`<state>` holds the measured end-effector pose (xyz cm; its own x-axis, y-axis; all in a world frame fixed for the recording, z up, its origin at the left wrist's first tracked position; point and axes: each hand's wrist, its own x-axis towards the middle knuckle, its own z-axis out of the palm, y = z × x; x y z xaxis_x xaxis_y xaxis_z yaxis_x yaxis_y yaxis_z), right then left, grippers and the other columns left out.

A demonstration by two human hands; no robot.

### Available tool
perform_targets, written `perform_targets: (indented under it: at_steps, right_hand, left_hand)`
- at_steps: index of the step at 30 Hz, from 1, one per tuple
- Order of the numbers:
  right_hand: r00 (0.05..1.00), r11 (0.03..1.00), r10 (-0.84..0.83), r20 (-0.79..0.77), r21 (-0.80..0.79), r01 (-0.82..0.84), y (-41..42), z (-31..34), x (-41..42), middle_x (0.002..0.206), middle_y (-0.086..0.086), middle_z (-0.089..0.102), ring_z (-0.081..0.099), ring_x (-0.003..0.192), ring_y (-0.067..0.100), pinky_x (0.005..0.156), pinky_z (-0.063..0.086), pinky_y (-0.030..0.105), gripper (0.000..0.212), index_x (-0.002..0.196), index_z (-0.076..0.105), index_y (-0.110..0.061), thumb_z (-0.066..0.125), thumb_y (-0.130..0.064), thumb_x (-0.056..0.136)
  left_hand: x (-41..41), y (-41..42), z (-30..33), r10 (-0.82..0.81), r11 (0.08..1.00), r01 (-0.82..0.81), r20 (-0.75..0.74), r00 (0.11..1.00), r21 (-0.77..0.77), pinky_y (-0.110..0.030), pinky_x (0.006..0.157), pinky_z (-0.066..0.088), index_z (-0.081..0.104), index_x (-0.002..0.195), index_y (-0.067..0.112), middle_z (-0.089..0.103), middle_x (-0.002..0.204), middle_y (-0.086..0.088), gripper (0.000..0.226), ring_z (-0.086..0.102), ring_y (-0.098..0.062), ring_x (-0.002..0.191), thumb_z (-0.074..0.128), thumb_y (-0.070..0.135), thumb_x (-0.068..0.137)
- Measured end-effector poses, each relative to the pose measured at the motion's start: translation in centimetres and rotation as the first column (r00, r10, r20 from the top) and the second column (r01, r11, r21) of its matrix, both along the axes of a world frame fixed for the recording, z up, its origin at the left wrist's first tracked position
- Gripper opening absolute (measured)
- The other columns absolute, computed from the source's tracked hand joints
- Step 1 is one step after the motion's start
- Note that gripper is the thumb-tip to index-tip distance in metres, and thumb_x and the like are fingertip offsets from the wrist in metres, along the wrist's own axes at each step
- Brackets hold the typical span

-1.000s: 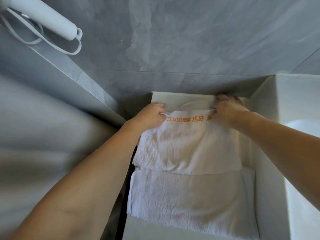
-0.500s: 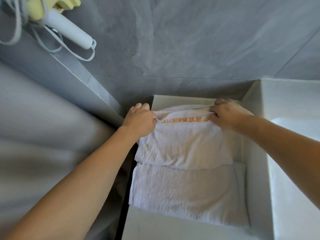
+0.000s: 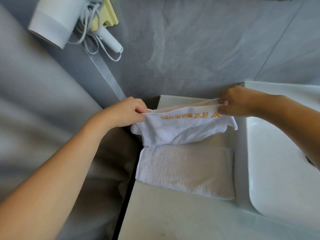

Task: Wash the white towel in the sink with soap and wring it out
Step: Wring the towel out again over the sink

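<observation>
A white towel [image 3: 181,130] with orange hotel lettering hangs lifted between my hands above the counter. My left hand [image 3: 126,111] pinches its left top corner. My right hand [image 3: 237,101] pinches its right top corner. The towel's lower part sags and bunches over a second folded white towel [image 3: 187,168] that lies flat on the counter [image 3: 173,217]. The white sink basin [image 3: 277,170] is at the right, beside the counter.
A white hair dryer [image 3: 53,23] with its looped cord hangs on the grey wall at the upper left. Grey tiled walls close in at the back and left. A dark gap runs along the counter's left edge.
Both hands have lifted the lettered towel off the folded stack; it now hangs unfolded between them. The view has pulled back, showing the hair dryer and more of the sink.
</observation>
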<state>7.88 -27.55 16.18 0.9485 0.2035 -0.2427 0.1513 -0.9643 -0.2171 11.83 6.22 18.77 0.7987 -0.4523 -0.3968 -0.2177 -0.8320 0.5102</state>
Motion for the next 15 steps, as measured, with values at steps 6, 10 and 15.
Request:
perform_targets:
  at_steps: [6,10,15]
  right_hand:
    - [0.993,0.990,-0.090,0.077,0.118,0.081,0.2,2.4,-2.1,0.083,0.008,0.056,0.054,0.090,0.032,0.075,0.043,0.037,0.021,0.071,0.051,-0.013,0.053,-0.016,0.091]
    - [0.987,0.996,-0.010,0.161,0.090,-0.005,0.0,2.9,-3.0,0.100,0.004,0.049,0.053,0.103,0.030,0.083,0.040,0.032,0.023,0.103,0.061,-0.007,0.053,0.000,0.082]
    - [0.917,0.997,-0.002,0.398,0.067,-0.027,-0.6,4.5,-3.2,0.106,0.019,0.057,0.058,0.099,0.039,0.080,0.045,0.041,0.028,0.110,0.060,-0.002,0.052,-0.002,0.084]
  left_hand:
    - [-2.1,0.5,2.9,0.178,0.980,-0.139,0.331,0.927,-0.140,-0.025,0.073,0.042,0.076,0.087,0.028,0.064,0.091,0.007,0.023,0.058,-0.014,0.082,0.063,0.010,0.090]
    - [-2.9,1.9,3.2,0.103,0.976,-0.205,0.665,0.739,0.076,-0.044,0.079,0.048,0.067,0.105,0.024,0.059,0.102,-0.004,0.017,0.059,-0.034,0.094,0.053,0.017,0.097]
    - [-4.5,1.1,5.0,0.078,0.970,-0.234,0.832,0.549,0.064,-0.054,0.077,0.046,0.050,0.126,0.017,0.055,0.114,-0.016,0.034,0.057,-0.047,0.095,0.049,0.005,0.094]
